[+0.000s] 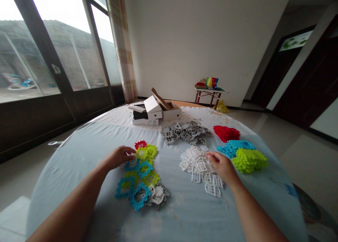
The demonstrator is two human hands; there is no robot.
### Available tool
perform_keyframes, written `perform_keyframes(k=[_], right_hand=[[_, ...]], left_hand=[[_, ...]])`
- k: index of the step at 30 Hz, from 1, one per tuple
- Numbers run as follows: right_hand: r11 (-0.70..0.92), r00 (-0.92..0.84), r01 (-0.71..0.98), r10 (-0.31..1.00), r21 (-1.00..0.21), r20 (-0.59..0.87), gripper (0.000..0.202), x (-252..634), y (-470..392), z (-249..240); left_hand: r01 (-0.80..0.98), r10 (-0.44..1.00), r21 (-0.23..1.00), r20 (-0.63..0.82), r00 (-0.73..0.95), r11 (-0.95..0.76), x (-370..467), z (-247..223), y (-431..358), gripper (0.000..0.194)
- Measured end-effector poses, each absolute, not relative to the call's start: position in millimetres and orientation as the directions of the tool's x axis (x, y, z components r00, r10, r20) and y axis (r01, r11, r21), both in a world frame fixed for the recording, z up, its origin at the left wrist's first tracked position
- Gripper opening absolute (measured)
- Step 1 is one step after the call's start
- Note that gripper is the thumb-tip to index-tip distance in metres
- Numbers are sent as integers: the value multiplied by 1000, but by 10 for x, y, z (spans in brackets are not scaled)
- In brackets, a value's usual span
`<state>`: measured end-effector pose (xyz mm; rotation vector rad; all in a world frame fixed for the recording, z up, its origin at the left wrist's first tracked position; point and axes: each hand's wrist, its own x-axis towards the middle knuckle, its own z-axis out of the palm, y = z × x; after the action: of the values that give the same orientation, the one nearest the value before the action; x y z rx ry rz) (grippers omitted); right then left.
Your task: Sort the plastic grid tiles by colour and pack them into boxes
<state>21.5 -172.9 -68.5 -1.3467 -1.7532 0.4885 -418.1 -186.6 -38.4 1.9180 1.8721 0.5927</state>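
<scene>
Pale wall (pixel 185 41), dark-framed windows (pixel 71 45), patterned curtain (pixel 120 38), tiled floor (pixel 266 136)

The left hand (pixel 118 156) and right hand (pixel 223 167) point inward, well apart, their fingers (pixel 213 157) bent.

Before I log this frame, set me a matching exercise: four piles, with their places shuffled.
1. White lattice pile
2. Mixed-colour pile
3. Grey pile
4. Red stack

A. In front of the white boxes
B. By the right hand
C. Just beyond the blue stack
D. By the left hand

Pairs: 1-B, 2-D, 3-A, 4-C
</scene>
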Motion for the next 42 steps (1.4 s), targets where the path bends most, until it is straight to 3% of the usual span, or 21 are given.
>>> perform_keyframes(k=[3, 9, 18, 24, 30, 37, 42], right_hand=[[344, -58, 591, 920, -729, 386, 29, 217, -1728, -687], [343, -62, 596, 921, -726, 384, 29, 225, -1718, -698], [349, -64, 581, 920, -735, 386, 28, 223, -1720, -690], [352, -67, 582, 919, -733, 389, 29, 215, -1727, -696], [357, -61, 574, 916, -737, 396, 30, 215, -1721, -711], [359, -65, 566, 917, -742, 394, 30, 220, -1733, -698], [359, -61, 569, 915, -740, 398, 29, 212, -1744, -669]], left_hand=[[835, 998, 546, 43, 51, -66, -4176, -393, -1860, 47], [876, 1000, 483, 6, -17, 12, -4224, -425, -1852, 46], [723, 994, 689, 34, -102, 51, -4193, -158, -1941, 47], [758, 983, 639, -186, -15, 132, -4526, -112, -2018, 42], [697, 941, 699, -320, 106, 160, -4623, -220, -2077, 45], [721, 922, 681, -349, 170, 124, -4485, -152, -2115, 47], [757, 938, 642, -323, 122, 123, -4539, -203, -2101, 44]])
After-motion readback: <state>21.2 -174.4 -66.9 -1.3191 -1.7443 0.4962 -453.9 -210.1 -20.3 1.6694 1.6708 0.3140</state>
